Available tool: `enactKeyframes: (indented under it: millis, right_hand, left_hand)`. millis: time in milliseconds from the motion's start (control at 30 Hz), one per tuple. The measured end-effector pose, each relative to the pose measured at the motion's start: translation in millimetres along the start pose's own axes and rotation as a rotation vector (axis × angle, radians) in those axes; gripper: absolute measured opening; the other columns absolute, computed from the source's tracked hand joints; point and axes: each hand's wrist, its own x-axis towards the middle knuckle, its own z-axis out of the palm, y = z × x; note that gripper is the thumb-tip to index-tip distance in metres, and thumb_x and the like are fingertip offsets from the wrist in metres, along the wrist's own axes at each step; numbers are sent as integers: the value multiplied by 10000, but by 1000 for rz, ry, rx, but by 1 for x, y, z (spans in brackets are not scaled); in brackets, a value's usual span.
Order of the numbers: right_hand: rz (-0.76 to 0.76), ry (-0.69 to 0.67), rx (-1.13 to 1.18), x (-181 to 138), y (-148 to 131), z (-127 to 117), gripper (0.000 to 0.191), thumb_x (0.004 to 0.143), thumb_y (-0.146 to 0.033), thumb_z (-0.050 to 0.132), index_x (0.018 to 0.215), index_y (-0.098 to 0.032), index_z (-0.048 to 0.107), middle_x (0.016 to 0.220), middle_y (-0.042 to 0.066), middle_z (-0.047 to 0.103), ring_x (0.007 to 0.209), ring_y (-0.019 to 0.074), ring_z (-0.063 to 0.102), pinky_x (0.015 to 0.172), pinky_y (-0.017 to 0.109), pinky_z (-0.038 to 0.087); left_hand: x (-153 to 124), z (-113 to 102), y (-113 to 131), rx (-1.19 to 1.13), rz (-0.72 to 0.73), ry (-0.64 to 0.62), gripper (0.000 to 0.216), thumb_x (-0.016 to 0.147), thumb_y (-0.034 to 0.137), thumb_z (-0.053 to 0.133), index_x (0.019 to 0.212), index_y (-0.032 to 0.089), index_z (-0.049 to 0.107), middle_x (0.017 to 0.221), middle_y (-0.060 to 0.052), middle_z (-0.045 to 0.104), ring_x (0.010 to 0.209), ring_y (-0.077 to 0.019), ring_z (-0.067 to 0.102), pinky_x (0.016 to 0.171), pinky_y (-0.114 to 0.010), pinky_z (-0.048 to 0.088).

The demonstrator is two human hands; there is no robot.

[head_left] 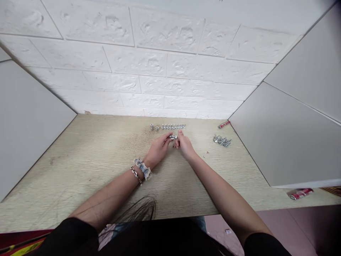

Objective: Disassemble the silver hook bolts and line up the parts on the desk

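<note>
Pinched by the left hand (157,151), a silver metal bolt (173,137) pointed sideways toward the right hand (185,145), whose grip was unclear.

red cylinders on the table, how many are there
2: the farther red cylinder, back right, beside the grey panel; the nearer red cylinder, by the panel's near end, toward the front of the table. The panel could hide more.

No words or numbers I can read
Any print on the back red tube (224,124), the front red tube (301,193) and the red and yellow thing (26,245) at the bottom left is too small or too blurry to make out
</note>
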Motion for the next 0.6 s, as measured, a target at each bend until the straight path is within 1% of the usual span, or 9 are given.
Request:
enactKeyframes:
  millis: [67, 100, 167, 200, 267, 300, 400, 500, 600]
  right_hand:
    - [-18, -24, 11, -1, 1, -1, 565, 775, -665, 334, 438, -212, 333, 372, -18, 357, 457, 116, 430, 575, 285, 375]
    - [-29, -45, 41, -1, 1, -1, 494, 768, -606, 401, 477, -209, 359, 396, -25, 380, 460, 112, 428, 565, 279, 369]
    - [-39, -69, 135, -1, 1, -2, 262, 699, -445, 518, 631, -209, 425, 487, -45, 456, 468, 106, 445, 541, 263, 360]
    - [-35, -68, 185, 0, 1, -2, 202, 652, -372, 540, 725, -218, 432, 540, -57, 491, 468, 105, 458, 529, 256, 357]
    - [-7, -48, 248, 2, 1, -2, 293, 593, -296, 534, 846, -238, 400, 608, -76, 529, 451, 104, 472, 510, 248, 355]
    - [13, -34, 250, 3, 2, -1, 302, 594, -297, 526, 856, -241, 388, 611, -79, 532, 441, 104, 473, 508, 248, 354]
    - [55, -10, 196, 7, 5, 0, 228, 687, -427, 479, 752, -220, 407, 567, -58, 513, 442, 105, 476, 513, 253, 349]
    - [60, -4, 103, 9, 8, -1, 471, 769, -635, 333, 585, -207, 403, 492, -23, 470, 465, 110, 469, 530, 261, 358]
    - [31, -3, 8, 7, 8, -2, 619, 756, -748, 239, 468, -210, 344, 419, -14, 411, 468, 118, 469, 557, 270, 373]
  left_hand:
    - [0, 0, 0, -1, 3, -6, 307, 863, 226, 472, 1142, 173, 590, 1040, -71, 678, 927, -169, 625, 861, -311, 481]
    - [1, 0, 0, -2, 1, -5, 307, 863, 226, 472, 1142, 178, 589, 1043, -67, 677, 926, -168, 625, 856, -308, 482]
    - [1, 0, 0, -5, -4, 1, 306, 865, 221, 463, 1143, 186, 587, 1043, -59, 677, 914, -163, 628, 835, -296, 488]
    - [1, 0, 0, -6, -4, 2, 308, 867, 216, 456, 1146, 188, 584, 1043, -57, 677, 911, -161, 628, 828, -291, 489]
    - [1, 0, 0, -9, 4, -4, 310, 869, 212, 448, 1148, 185, 580, 1046, -56, 677, 917, -159, 628, 823, -284, 490]
    - [1, 0, 1, -8, 8, -7, 309, 870, 214, 449, 1147, 180, 581, 1050, -59, 675, 925, -160, 627, 828, -283, 489]
    - [0, 0, 1, -1, 6, 1, 308, 869, 232, 458, 1144, 171, 583, 1067, -71, 669, 947, -169, 623, 848, -296, 485]
    - [0, 0, 0, 7, -2, 13, 314, 873, 236, 449, 1155, 182, 576, 1062, -70, 669, 951, -171, 621, 859, -309, 482]
    - [0, -1, 0, 13, -7, 9, 309, 875, 240, 446, 1146, 180, 581, 1045, -68, 672, 938, -167, 623, 858, -305, 482]
